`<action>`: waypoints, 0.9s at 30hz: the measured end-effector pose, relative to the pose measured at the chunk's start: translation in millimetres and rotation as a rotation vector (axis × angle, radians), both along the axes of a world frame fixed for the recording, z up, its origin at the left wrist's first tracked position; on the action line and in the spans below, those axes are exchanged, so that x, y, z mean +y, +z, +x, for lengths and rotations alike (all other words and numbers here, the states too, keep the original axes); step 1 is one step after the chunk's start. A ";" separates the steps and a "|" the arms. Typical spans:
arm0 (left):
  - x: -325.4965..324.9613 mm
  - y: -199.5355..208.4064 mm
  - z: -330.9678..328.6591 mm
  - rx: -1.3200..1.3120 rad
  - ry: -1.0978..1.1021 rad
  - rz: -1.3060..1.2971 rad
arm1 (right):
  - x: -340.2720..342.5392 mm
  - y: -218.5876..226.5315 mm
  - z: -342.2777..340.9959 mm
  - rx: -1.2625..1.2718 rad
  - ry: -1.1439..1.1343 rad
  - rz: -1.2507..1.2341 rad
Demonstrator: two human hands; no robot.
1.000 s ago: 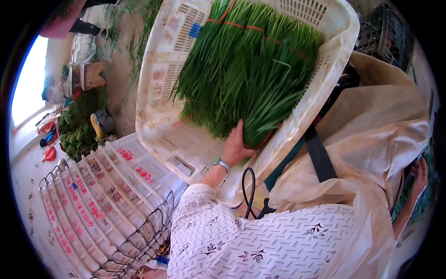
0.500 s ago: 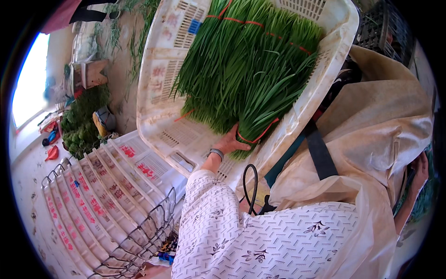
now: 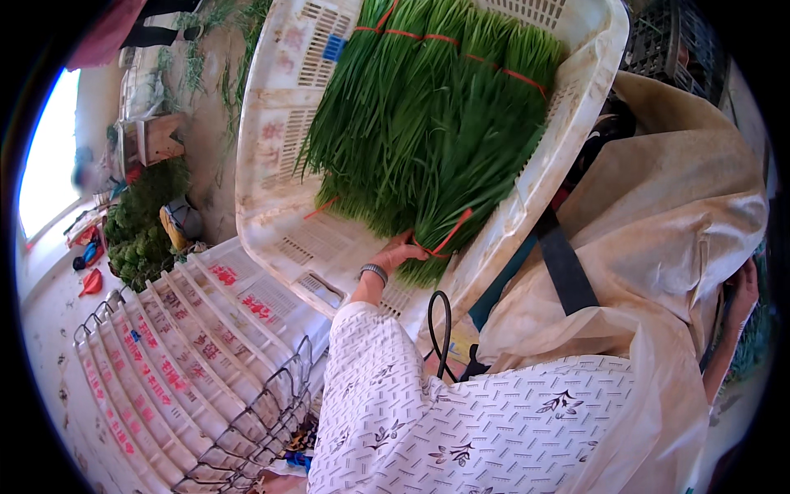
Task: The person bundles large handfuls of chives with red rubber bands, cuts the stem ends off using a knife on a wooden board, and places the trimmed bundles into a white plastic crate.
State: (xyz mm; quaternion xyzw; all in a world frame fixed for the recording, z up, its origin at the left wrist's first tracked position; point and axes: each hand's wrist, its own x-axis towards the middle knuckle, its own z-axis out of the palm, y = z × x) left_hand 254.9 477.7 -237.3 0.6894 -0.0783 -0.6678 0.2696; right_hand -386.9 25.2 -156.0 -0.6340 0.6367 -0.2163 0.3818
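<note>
A big white plastic crate (image 3: 263, 198) is tilted before me, holding several bundles of long, green, chive-like leaves (image 3: 387, 107) tied with red bands. At its lower end my left hand (image 3: 399, 253) grips the banded butt end of the nearest bundle of chives (image 3: 461, 189); its leaves spread upward over the others. The far side of that grip is hidden by the stems. My right hand (image 3: 745, 284) is at the far right edge, beside the tan plastic apron, and its fingers are mostly hidden.
Stacked white crates with red print (image 3: 164, 362) stand at lower left, by a black wire rack (image 3: 255, 420). A tan apron (image 3: 666, 206) covers my right side. A dark crate (image 3: 675, 49) is at upper right, and loose greens (image 3: 148, 222) lie at left. Another person's leg (image 3: 156, 34) shows at top left.
The view has shifted slightly. My left hand keeps its hold on the bundle, whose leaves now blur with motion and whose red band has tilted. The right hand has risen a little.
</note>
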 end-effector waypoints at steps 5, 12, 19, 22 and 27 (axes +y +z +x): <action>-6.7 13.3 -50.3 -0.726 -0.286 -0.111 | -9.2 -7.7 -24.1 -0.034 -0.014 0.076; -13.0 19.6 -34.5 -0.636 -0.066 -0.067 | -26.0 -44.1 -40.4 -0.321 -0.029 0.120; 1.1 50.4 27.7 0.105 0.193 -0.151 | -25.2 -31.8 -44.1 -0.355 -0.031 0.170; 26.3 -11.0 32.0 0.363 0.273 -0.040 | -24.2 -27.6 -36.6 -0.339 0.013 0.179; 28.2 -49.2 31.1 0.383 0.182 0.029 | -12.9 -8.8 -10.9 -0.245 0.041 0.129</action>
